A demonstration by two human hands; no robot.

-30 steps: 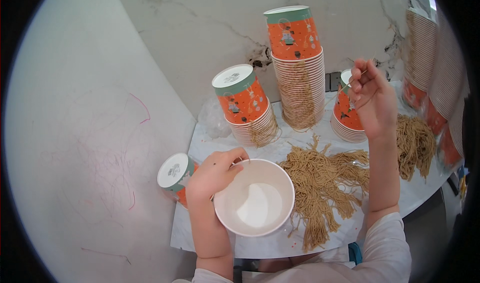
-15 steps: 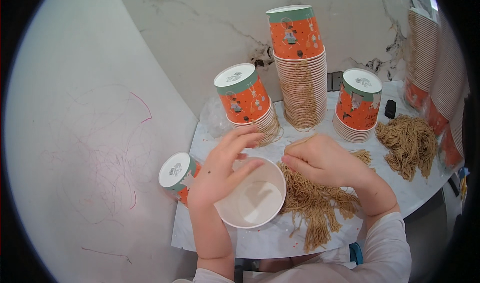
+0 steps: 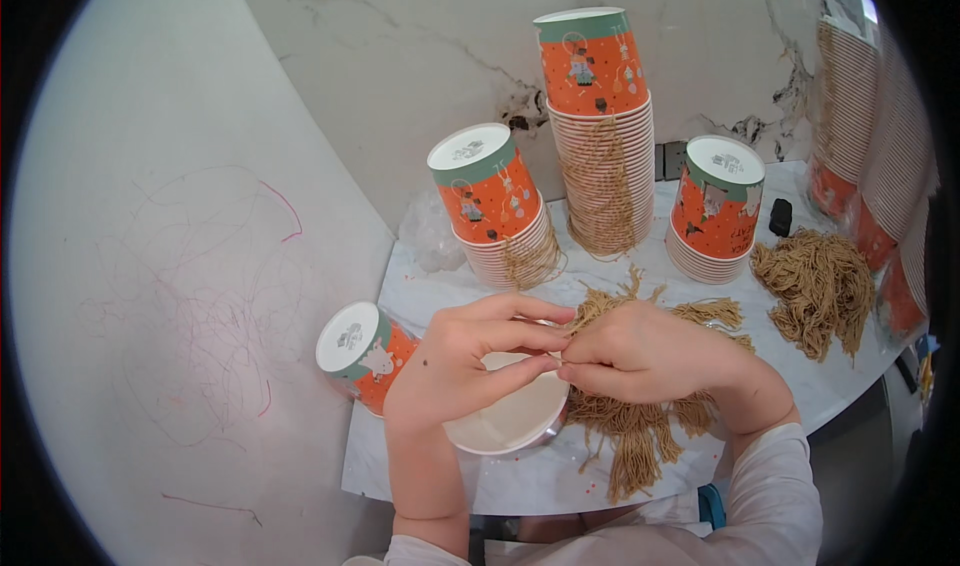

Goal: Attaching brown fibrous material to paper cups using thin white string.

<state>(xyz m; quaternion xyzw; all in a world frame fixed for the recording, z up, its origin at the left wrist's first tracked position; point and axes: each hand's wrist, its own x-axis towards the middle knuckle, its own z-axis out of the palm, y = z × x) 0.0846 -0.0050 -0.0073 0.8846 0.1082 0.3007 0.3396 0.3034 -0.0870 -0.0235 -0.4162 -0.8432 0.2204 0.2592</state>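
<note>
My left hand (image 3: 480,356) and my right hand (image 3: 650,356) meet fingertip to fingertip above an open paper bucket. The left thumb and fingers come together in a pinch against the right hand's tips. Bent-in fingers close the right hand; whatever lies between the tips is too small or hidden to name. Below my left hand, the white inside of the paper bucket (image 3: 515,416) shows, partly covered by that hand. A spread bunch of tan cords (image 3: 635,446) lies beside the bucket, partly under my right hand.
Behind stand a tall stack of upturned orange buckets (image 3: 600,166), a shorter stack (image 3: 495,206) and another stack (image 3: 715,216). One orange bucket (image 3: 375,356) lies tipped by the left wall. At right are a second cord heap (image 3: 815,286), a black object (image 3: 781,218) and bagged buckets (image 3: 880,156).
My left hand has moved right and its fingers have closed to meet my right hand. The right hand has come slightly lower and left. The open bucket now sits at a different tilt.
</note>
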